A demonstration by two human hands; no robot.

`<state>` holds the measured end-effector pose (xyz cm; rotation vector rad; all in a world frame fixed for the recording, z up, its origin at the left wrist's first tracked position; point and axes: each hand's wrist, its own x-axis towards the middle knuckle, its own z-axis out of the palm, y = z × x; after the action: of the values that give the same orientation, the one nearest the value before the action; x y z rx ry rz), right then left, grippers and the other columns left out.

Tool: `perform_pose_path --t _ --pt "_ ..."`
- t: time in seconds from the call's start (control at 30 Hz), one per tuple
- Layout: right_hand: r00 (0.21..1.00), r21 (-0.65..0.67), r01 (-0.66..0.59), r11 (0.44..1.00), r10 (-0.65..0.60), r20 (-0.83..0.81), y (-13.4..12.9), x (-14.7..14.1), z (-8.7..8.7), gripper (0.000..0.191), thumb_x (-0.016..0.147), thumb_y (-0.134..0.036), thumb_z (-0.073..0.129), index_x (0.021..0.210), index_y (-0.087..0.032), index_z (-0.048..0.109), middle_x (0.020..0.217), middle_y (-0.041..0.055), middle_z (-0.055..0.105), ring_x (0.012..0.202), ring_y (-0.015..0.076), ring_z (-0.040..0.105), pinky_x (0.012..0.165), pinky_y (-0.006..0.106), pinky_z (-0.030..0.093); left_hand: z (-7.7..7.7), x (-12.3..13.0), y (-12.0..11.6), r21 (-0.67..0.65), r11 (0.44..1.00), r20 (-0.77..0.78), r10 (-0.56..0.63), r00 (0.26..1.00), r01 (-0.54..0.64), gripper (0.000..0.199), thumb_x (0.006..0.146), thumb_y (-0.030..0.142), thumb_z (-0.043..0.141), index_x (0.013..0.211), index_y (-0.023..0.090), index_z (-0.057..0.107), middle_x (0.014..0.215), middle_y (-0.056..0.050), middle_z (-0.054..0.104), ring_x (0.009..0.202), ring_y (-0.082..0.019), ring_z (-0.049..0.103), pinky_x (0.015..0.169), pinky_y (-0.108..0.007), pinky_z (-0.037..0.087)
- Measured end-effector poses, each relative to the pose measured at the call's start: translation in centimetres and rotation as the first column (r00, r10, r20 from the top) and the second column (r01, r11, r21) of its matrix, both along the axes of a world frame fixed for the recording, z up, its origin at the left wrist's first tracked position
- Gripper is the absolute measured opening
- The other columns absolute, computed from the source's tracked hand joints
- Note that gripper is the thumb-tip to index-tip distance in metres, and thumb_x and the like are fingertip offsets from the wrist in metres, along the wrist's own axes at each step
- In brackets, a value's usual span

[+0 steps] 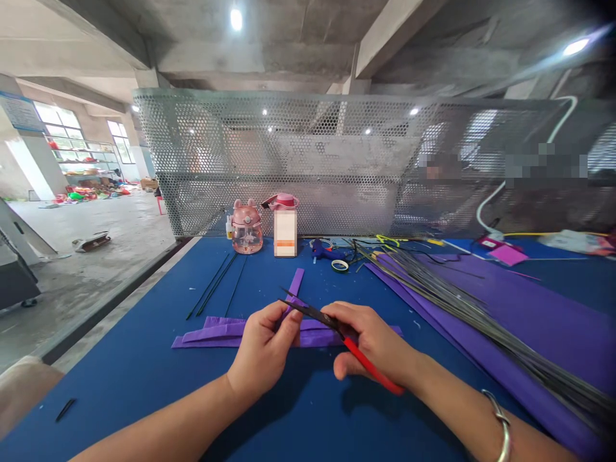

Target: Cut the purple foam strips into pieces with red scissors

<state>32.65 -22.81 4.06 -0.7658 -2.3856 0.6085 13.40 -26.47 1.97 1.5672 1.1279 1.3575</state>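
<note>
My left hand (264,346) is closed, its thumb and fingertips pinching a narrow purple strip (296,282) whose free end points away from me. In my right hand (375,340) is a pair of scissors (368,366) with red handles and dark blades. The blades point left and lie across the strip just above my left fingertips, slightly parted at their tips. Beneath both hands, several flat purple strips (212,332) lie crosswise on the blue table (158,391); my hands hide part of them.
Thin dark rods (212,289) lie left of centre. At the back stand a pink clear bottle (247,231) and a second bottle (285,224), near a blue glue gun (326,250) and a tape roll (339,265). On the right, a bundle of wires (462,308) rests on purple sheets (543,308). Behind rises a perforated metal screen (298,154).
</note>
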Motion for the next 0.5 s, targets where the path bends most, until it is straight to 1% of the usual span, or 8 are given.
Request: perform_pose_path --t 0.27,0.5 --pt "1.000 0.061 0.019 0.998 -0.020 0.003 0.22 0.19 -0.32 0.060 0.065 -0.072 0.056 0.089 -0.017 0.059 0.069 -0.0004 0.049 0.062 0.0131 0.042 0.057 0.024 0.035 -0.07 -0.07 -0.08 0.021 1.000 0.005 0.009 1.000 -0.009 0.034 0.088 0.039 0.047 0.064 0.016 0.051 0.055 0.002 0.049 0.051 -0.007 0.040 0.051 -0.020 0.033" --pt "0.999 0.083 0.027 0.996 -0.029 0.020 0.10 0.24 -0.24 0.058 0.071 -0.070 0.053 0.090 -0.016 0.060 0.069 0.0006 0.052 0.062 0.0130 0.042 0.056 0.024 0.035 0.20 0.00 -0.18 0.028 0.999 0.001 0.016 1.000 -0.016 0.034 0.088 0.038 0.046 0.062 0.016 0.051 0.055 0.002 0.049 0.051 -0.008 0.040 0.051 -0.019 0.033"
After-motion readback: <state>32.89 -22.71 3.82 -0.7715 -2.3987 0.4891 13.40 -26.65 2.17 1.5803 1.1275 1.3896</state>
